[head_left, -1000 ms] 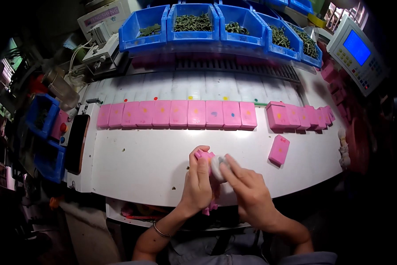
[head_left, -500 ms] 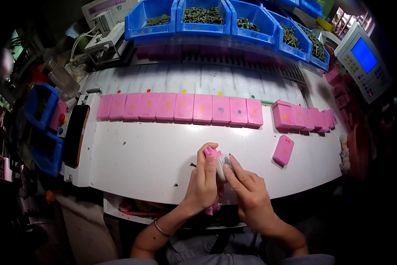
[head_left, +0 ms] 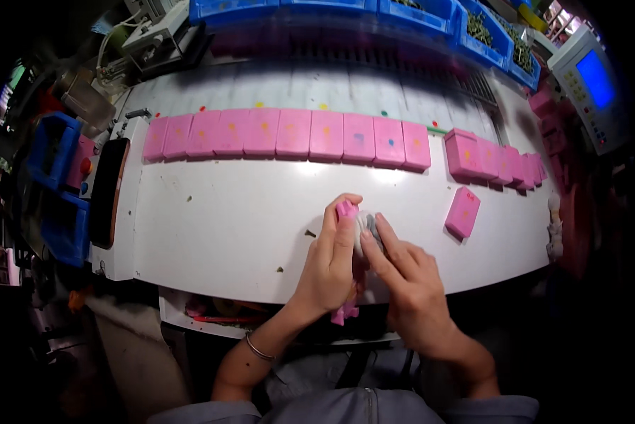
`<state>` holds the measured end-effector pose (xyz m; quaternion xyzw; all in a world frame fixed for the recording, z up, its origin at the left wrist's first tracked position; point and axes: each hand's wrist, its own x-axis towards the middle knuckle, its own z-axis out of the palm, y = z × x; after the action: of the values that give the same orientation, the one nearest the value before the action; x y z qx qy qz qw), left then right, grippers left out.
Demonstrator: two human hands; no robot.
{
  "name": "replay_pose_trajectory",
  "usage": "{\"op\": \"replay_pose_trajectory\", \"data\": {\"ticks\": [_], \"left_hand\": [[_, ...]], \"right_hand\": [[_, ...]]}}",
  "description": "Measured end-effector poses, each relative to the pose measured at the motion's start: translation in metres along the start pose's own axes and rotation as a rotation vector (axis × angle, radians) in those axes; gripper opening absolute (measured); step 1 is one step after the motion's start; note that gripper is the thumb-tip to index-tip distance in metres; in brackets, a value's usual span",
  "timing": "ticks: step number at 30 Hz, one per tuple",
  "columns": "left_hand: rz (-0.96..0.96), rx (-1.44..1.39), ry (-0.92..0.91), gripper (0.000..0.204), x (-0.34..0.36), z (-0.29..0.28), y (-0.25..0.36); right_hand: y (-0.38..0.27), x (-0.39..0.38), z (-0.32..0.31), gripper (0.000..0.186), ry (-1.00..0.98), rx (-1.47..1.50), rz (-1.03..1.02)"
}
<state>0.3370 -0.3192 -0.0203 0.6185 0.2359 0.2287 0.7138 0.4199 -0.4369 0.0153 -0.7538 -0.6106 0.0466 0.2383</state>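
My left hand [head_left: 322,272] is wrapped round a pink notched piece [head_left: 344,313], whose ends show above and below the fingers. Against it lies a rounded white and grey piece [head_left: 365,227], its kind hard to make out. The fingers of my right hand [head_left: 415,290] press on that piece from the right. Both hands meet over the front edge of the white bench. Most of the contact between the two pieces is hidden by the fingers. To the right of my hands, a single pink block [head_left: 463,212] lies apart on the bench.
Pink blocks [head_left: 292,133] stand in a long row, with a shorter row [head_left: 488,160] at the right. Blue bins [head_left: 483,34] with small green parts line the back. A phone [head_left: 111,194] lies at the left; a device with a blue screen [head_left: 595,80] stands at the right.
The view has shifted, so the bench and blocks sit higher in the picture. My hands stay together on the same pieces, with the right fingers slightly moved over the white and grey piece.
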Motion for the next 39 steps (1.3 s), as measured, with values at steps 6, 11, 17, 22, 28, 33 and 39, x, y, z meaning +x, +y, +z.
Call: {"op": "replay_pose_trajectory", "data": {"ticks": [6,11,17,22,28,33,39], "left_hand": [[0.002,-0.443,-0.101,0.048,-0.007,-0.013,-0.009],[0.248,-0.170,0.023,0.052,0.009,0.008,-0.012],[0.168,-0.059,0.034,0.049,0.004,-0.010,-0.009],[0.005,-0.036,-0.004,0.051,0.003,-0.004,0.004],[0.142,-0.110,0.177,0.038,-0.010,-0.005,0.009],[0.087,0.227,0.252,0.029,0.002,-0.021,0.005],[-0.165,-0.251,-0.081,0.049,-0.008,-0.019,0.001]], "right_hand": [[-0.001,-0.008,-0.020,0.070,0.132,0.110,0.004],[-0.007,-0.017,0.004,0.056,0.020,-0.111,-0.082],[-0.019,-0.001,-0.015,0.051,-0.015,0.186,0.081],[-0.011,-0.015,-0.008,0.069,-0.140,0.113,-0.002],[-0.022,-0.018,0.002,0.079,-0.065,0.212,-0.034],[0.006,-0.009,-0.007,0.056,-0.035,0.139,0.134],[-0.011,0.015,0.004,0.045,0.241,0.659,0.340]]}}
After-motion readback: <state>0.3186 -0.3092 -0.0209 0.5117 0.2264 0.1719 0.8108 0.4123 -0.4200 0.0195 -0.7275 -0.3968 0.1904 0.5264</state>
